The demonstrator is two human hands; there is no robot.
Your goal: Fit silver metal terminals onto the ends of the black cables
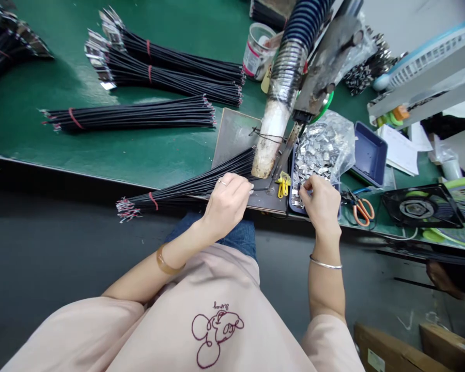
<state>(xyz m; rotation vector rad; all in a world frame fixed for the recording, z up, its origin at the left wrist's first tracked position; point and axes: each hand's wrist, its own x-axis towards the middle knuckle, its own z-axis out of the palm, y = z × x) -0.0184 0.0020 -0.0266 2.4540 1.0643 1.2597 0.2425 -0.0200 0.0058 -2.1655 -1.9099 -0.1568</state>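
My left hand is curled over the near end of a bundle of black cables tied with a red band, which lies across a grey metal plate at the table's front edge. Its fingers pinch a cable. My right hand is closed in a pinch over a blue tray of small silver metal connectors, gripping something too small to name. Between the hands hangs a ribbed exhaust hose with a soldering iron beside it.
Three more tied cable bundles lie on the green table. Orange-handled scissors, a yellow clip, an empty blue tray, a small black fan, a white cup and papers surround the work spot.
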